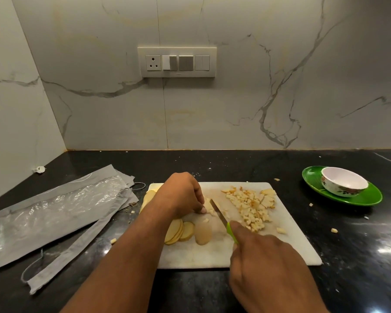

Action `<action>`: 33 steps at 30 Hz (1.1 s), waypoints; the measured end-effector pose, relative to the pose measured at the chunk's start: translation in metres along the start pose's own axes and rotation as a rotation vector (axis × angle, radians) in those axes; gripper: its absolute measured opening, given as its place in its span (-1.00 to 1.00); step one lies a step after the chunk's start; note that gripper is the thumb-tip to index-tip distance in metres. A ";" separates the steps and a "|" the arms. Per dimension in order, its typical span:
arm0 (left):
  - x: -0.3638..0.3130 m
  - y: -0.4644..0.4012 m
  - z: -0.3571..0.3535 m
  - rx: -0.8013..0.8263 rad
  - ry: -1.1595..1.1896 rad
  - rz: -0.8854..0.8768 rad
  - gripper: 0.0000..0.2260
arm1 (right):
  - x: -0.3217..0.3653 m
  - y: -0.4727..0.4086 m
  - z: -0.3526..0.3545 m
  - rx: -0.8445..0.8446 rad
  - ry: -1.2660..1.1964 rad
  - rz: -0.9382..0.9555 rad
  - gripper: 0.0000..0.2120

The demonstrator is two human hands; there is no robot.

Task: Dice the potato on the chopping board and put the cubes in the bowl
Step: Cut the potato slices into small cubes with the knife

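A white chopping board [212,256] lies on the black counter. My left hand [181,195] curls over potato slices [208,205] near the board's middle and holds them down. My right hand [266,265] grips a knife with a green handle [231,233]; its blade [218,212] angles up-left into those slices. A heap of diced potato cubes [251,206] sits on the board's far right. Round slices [178,231] and a potato end piece [203,231] lie in front of my left wrist. The white floral bowl [343,185] stands empty on a green plate [370,197] at the right.
Grey plastic packaging [59,213] with strings lies left of the board. Stray cubes [334,230] are scattered on the counter to the right of the board. A marble wall with a switch panel [177,62] rises behind, and a side wall closes the left corner.
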State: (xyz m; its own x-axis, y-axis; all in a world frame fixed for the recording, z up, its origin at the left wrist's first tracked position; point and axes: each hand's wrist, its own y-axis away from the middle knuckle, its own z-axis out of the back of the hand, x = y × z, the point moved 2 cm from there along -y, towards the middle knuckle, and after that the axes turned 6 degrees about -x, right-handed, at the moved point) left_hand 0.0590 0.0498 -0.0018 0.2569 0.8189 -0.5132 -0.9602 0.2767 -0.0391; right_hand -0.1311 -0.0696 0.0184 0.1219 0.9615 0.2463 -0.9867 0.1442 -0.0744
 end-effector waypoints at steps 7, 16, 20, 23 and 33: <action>0.001 0.000 -0.001 0.006 0.024 0.037 -0.86 | 0.010 -0.041 -0.019 -0.163 0.015 0.070 -0.51; 0.004 -0.002 0.001 0.033 0.057 0.021 -0.90 | 0.007 -0.056 -0.028 -0.154 -0.082 0.114 -0.55; 0.005 -0.002 0.000 0.035 0.062 0.034 -0.89 | 0.003 -0.054 -0.037 -0.164 -0.052 0.111 -0.47; 0.006 -0.002 0.001 0.044 0.070 0.044 -0.90 | 0.001 -0.044 -0.046 -0.174 0.006 0.101 -0.43; 0.006 0.000 0.003 0.061 0.090 0.036 -0.92 | -0.017 -0.012 -0.045 -0.158 0.008 0.076 -0.44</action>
State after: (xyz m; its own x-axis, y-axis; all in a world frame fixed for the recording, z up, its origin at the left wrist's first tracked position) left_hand 0.0606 0.0562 -0.0023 0.2088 0.7812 -0.5883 -0.9594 0.2804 0.0319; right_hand -0.1168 -0.0766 -0.0284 0.0494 0.9728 0.2262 -0.9642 0.1056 -0.2433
